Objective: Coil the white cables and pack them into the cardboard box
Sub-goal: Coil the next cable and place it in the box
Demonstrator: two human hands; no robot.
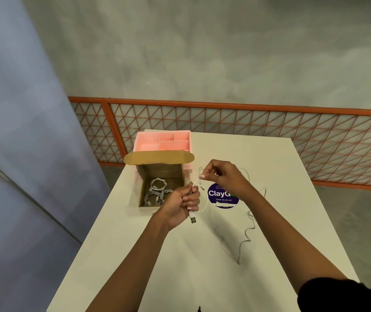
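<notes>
White cable (206, 200) | looped between both hands | left hand (183, 204) grips it | right hand (221, 174) pinches it

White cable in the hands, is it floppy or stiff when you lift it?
Probably floppy: the white cable bends into a small loop at the left hand, and its tail lies wiggly on the table. Likely light: the right hand holds it with a fingertip pinch.
</notes>
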